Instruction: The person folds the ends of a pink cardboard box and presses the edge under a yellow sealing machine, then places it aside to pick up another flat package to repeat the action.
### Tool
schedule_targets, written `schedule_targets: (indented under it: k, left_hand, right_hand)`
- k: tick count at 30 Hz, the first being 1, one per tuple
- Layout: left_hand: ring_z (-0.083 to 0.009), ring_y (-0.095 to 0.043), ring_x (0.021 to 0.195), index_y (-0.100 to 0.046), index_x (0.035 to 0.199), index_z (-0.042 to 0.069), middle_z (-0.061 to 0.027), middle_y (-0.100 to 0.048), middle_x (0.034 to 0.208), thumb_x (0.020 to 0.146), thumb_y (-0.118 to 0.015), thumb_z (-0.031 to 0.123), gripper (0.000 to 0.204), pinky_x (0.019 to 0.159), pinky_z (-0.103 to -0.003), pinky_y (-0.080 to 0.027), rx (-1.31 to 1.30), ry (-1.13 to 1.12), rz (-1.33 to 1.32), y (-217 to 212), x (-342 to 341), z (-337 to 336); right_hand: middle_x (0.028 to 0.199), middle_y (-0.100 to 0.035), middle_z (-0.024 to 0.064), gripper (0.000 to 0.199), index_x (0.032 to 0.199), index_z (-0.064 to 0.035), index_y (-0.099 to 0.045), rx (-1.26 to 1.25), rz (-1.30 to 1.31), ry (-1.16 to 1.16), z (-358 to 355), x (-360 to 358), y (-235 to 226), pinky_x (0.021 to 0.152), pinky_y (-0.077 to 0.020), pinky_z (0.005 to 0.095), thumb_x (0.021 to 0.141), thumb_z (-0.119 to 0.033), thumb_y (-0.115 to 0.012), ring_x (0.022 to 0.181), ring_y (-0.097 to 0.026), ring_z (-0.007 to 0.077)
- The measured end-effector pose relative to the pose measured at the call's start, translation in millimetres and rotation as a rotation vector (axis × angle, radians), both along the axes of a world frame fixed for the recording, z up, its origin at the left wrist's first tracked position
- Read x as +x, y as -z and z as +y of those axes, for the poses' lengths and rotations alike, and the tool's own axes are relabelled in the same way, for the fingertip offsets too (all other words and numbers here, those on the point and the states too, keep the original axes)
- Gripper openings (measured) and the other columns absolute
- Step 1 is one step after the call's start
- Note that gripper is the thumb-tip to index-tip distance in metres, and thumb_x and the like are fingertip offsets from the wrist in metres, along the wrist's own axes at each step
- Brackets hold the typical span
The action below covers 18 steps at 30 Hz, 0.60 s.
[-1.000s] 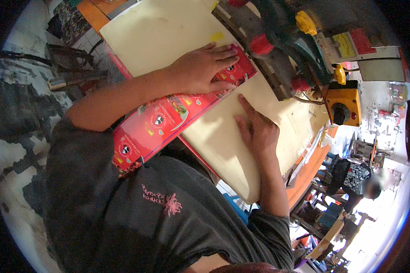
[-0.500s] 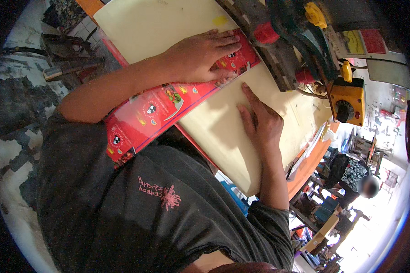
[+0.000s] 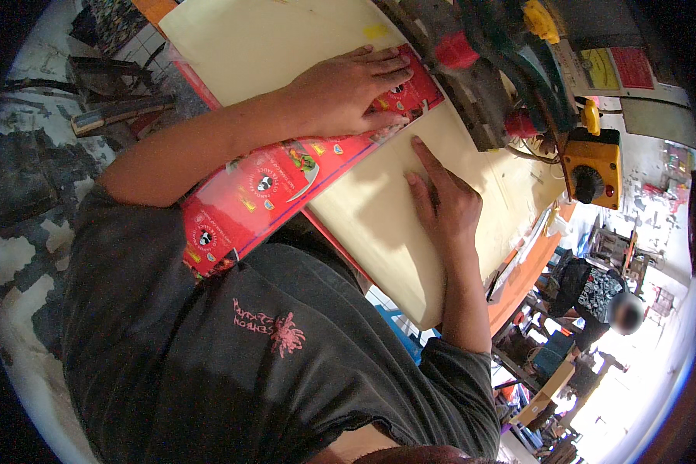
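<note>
On the pale work table (image 3: 286, 46), right up against the machine, both hands are pressing down on flat stock and nothing is being gripped. We've got the left hand (image 3: 352, 89) spread flat, palm down, fingers together and stretched toward the machine, lying across the far end of a long red printed sheet (image 3: 263, 189). That sheet runs diagonally from the machine's edge back toward the person's body, its near end hanging just past the table edge over the dark grey shirt (image 3: 232, 363). Now the right hand (image 3: 445, 205) is flat too, open, fingers extended and pointing toward the machine, pressing on the cream-coloured board (image 3: 379, 232) that lies just beside and partly under the red sheet. The index fingertip sits close to the red sheet's lower edge, whether touching it I cannot tell. Neither hand is closed on anything; both are simply holding the material down. Just beyond the fingertips stands the dark machine body (image 3: 472, 85) with a red knob (image 3: 456, 50) on it, and further right a yellow control box (image 3: 593, 166) with a black dial. Over on the left, below table level, there's a patchy floor with some dark metal pieces (image 3: 108, 116). Down at lower right, well apart from the table, another person (image 3: 595, 290) sits among cluttered furniture.
</note>
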<state>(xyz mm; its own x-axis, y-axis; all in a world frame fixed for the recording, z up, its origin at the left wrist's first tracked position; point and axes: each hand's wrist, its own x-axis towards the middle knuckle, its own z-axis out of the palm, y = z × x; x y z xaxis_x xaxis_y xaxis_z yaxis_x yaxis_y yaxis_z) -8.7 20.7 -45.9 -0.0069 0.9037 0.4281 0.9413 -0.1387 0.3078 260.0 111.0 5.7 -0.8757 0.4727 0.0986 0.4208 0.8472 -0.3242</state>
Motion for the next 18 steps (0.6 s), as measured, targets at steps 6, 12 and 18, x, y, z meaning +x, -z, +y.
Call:
schedule_targets:
  k: [6,12,18]
  left_hand:
    - [-0.0392,-0.045,0.153,-0.056,0.153,-0.001,-0.0237,-0.050,0.162,0.102,-0.067,0.053,0.075,0.130,-0.048,-0.035,0.015,-0.012,-0.011,2.1,2.0,1.5]
    - [-0.0393,-0.045,0.153,-0.056,0.153,0.000,-0.0238,-0.051,0.162,0.102,-0.068,0.052,0.074,0.130,-0.049,-0.033,0.008,-0.013,-0.018,-1.4,3.5,1.9]
    - [-0.0397,-0.044,0.153,-0.057,0.151,-0.001,-0.0245,-0.052,0.160,0.101,-0.070,0.052,0.074,0.130,-0.049,-0.034,0.005,-0.011,-0.016,0.2,3.2,0.8]
  right_hand:
    - [0.105,-0.081,0.0132,0.050,0.147,-0.0266,-0.069,0.029,0.048,-0.012,-1.0,-1.6,1.5,0.080,-0.0631,0.0457,0.099,-0.036,-0.076,0.091,-0.078,0.0328]
    - [0.099,-0.080,0.0124,0.050,0.147,-0.0258,-0.069,0.038,0.071,-0.027,0.7,-1.1,3.0,0.076,-0.0627,0.0452,0.099,-0.036,-0.076,0.087,-0.078,0.0324]
    - [0.093,-0.080,0.0105,0.051,0.148,-0.0256,-0.068,0.021,0.018,-0.012,-1.5,-2.8,-3.2,0.072,-0.0622,0.0448,0.099,-0.035,-0.076,0.080,-0.078,0.0319]
